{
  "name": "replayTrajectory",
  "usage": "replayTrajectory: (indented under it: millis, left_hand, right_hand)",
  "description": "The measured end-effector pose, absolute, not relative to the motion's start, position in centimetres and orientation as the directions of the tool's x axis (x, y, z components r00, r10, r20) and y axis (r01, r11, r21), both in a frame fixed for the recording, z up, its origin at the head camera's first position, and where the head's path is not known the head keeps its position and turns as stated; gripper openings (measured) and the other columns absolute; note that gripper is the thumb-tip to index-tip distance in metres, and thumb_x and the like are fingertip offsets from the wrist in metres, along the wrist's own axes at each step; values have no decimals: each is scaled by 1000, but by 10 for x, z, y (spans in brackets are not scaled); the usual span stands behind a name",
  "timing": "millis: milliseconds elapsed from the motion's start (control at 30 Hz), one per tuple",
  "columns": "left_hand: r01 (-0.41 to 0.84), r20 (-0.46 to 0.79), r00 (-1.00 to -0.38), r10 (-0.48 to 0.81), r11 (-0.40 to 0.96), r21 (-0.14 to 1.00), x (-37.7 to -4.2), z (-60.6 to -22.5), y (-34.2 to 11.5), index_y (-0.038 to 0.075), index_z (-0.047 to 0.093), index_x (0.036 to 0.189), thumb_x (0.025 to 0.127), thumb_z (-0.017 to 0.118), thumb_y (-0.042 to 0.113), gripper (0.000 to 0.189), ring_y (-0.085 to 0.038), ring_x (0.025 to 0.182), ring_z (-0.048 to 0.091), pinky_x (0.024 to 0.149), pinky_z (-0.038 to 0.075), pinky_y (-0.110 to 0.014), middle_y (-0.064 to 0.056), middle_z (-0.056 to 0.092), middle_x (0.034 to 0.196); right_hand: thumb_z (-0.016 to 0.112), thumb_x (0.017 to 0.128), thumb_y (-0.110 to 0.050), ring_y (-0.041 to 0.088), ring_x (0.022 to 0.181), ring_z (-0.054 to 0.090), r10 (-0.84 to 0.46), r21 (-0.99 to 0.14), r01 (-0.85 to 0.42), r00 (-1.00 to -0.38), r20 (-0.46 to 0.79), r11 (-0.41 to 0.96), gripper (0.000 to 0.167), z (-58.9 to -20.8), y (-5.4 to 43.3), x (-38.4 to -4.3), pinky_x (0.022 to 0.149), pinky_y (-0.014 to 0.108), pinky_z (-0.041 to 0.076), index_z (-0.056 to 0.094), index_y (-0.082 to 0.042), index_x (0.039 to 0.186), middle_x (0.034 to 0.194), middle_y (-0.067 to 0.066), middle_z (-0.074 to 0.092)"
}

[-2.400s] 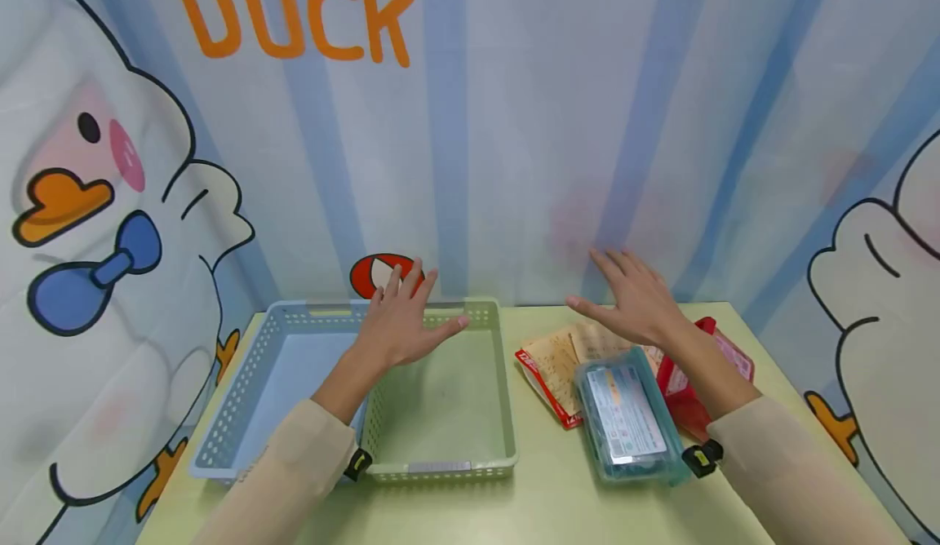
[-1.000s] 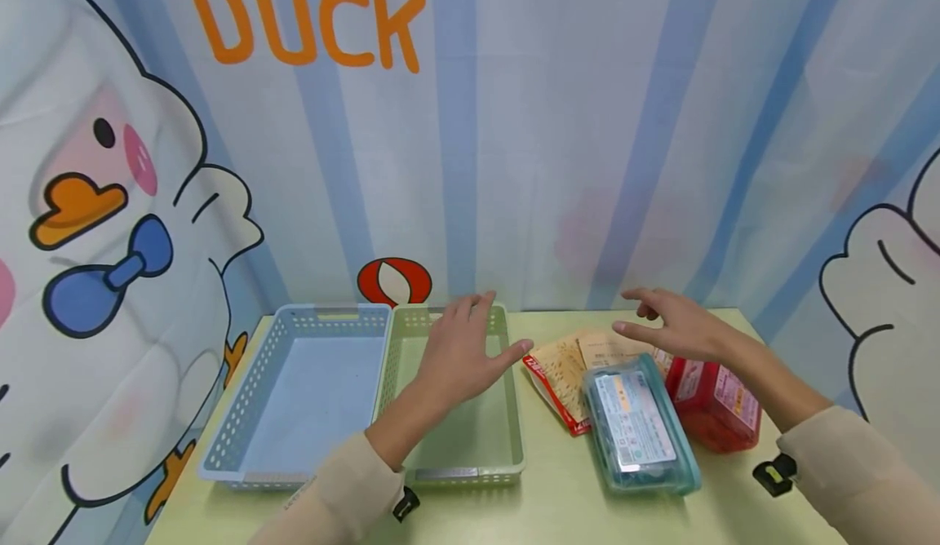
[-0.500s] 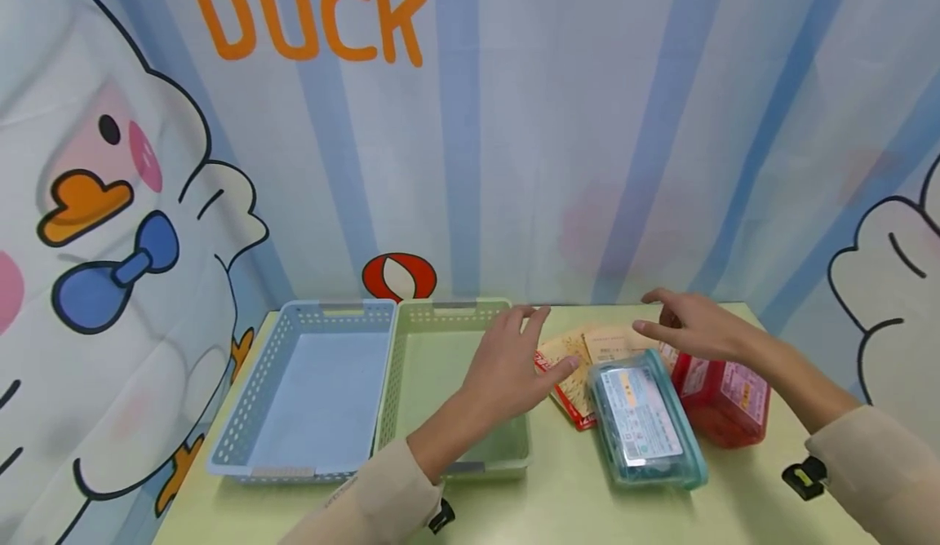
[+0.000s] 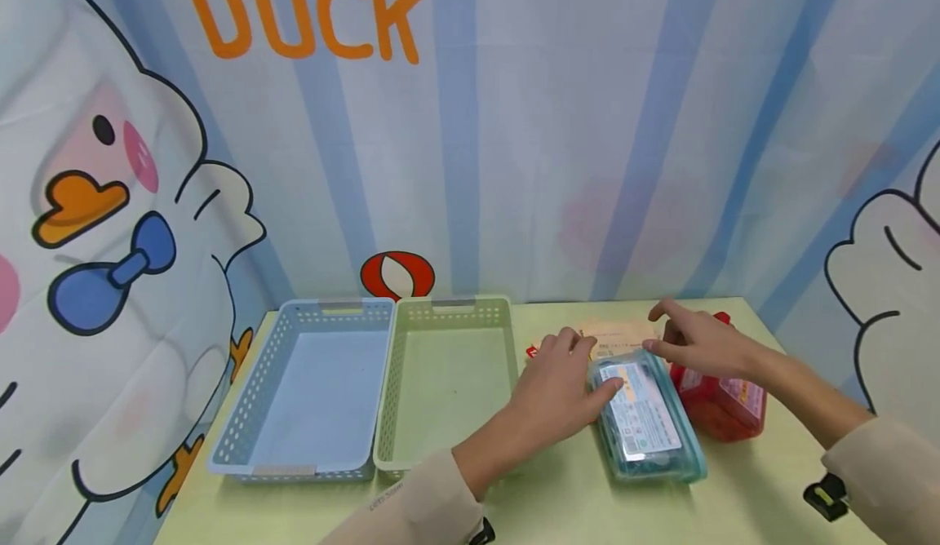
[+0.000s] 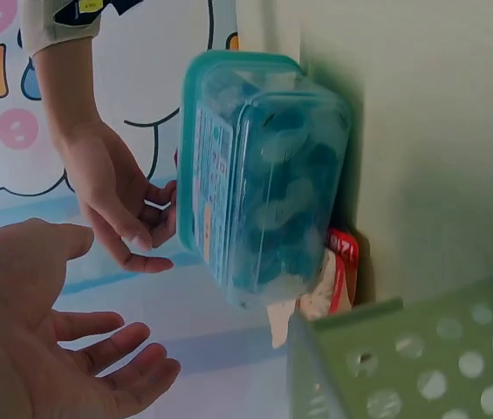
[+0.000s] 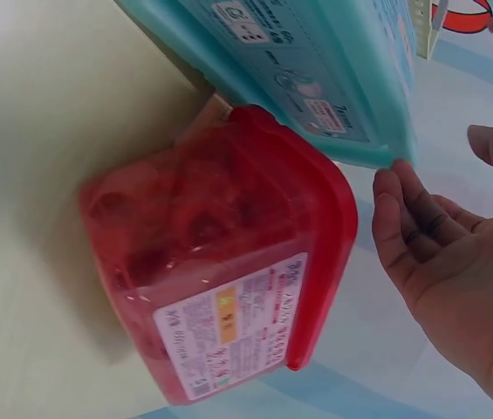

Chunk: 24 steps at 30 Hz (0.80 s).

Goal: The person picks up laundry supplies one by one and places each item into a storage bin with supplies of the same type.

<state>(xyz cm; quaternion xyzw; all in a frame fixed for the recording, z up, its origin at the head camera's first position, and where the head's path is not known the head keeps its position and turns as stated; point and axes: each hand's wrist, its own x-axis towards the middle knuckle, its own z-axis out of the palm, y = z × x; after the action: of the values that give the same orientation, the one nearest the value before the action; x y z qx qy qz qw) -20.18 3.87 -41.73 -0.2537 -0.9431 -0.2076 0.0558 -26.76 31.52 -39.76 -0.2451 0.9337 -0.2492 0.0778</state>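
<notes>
A teal plastic tub (image 4: pixel 642 418) with a clear, label-covered side lies at the table's right. My left hand (image 4: pixel 554 390) hovers at its left side, fingers loosely bent and thumb over the label. In the left wrist view that hand (image 5: pixel 63 327) has nothing between its thumb and fingers. My right hand (image 4: pixel 705 345) is at the tub's far right corner; in the right wrist view its bent fingertips (image 6: pixel 399 175) are right at the teal rim. A red tub (image 6: pixel 202 253) with a white label stands beside the teal one, below my right wrist.
Behind the teal tub lies a flat beige packet (image 4: pixel 620 337) with red edges, partly hidden. A green basket (image 4: pixel 387 390) and a blue basket (image 4: pixel 250 398) stand side by side on the left of the pale table (image 4: pixel 554 504). A printed curtain (image 4: pixel 529 161) hangs behind.
My left hand has travelled right, from over the baskets to the teal tub's left side. My right hand has shifted right and lowered to the tub's far corner.
</notes>
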Motion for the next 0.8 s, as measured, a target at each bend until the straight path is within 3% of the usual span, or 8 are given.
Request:
replayTrajectory:
  millis: [233, 467, 700, 800]
  left_hand:
    - [489, 149, -871, 467, 808, 329, -199, -430, 60, 13, 58, 149, 103, 61, 59, 64, -14, 117, 58, 87, 56, -26, -1, 57, 135]
    - [524, 154, -852, 501, 818, 236, -198, -440, 80, 21, 66, 135, 100, 66, 60, 53, -10, 108, 58, 75, 54, -22, 5, 60, 120]
    - [603, 129, -791, 598, 726, 331, -200, -452, 92, 24, 70, 123, 101, 70, 49, 33, 3, 82, 56, 69, 48, -13, 14, 64, 103]
    - [608, 92, -774, 627, 694, 386, -200, -455, 98, 26, 69, 122, 101, 69, 52, 34, 6, 79, 52, 68, 45, -10, 17, 61, 98]
  right_hand:
    - [70, 104, -23, 22, 71, 67, -485, -584, -337, -867, -112, 739, 44, -404, 320, -262, 66, 33, 59, 49, 3, 132, 86, 3, 68]
    - [68, 103, -12, 28, 72, 68, -490, -671, -275, -859, -151, 688, 37, -405, 327, -262, 69, 39, 63, 47, 6, 127, 85, 7, 67]
    - [68, 103, -14, 22, 62, 58, -491, -683, -251, -852, -181, 686, 31, -414, 325, -262, 62, 34, 59, 48, 2, 121, 76, 6, 60]
    - [66, 105, -14, 23, 63, 61, -490, -686, -243, -851, -188, 686, 29, -417, 324, -261, 63, 33, 59, 48, 2, 121, 74, 6, 62]
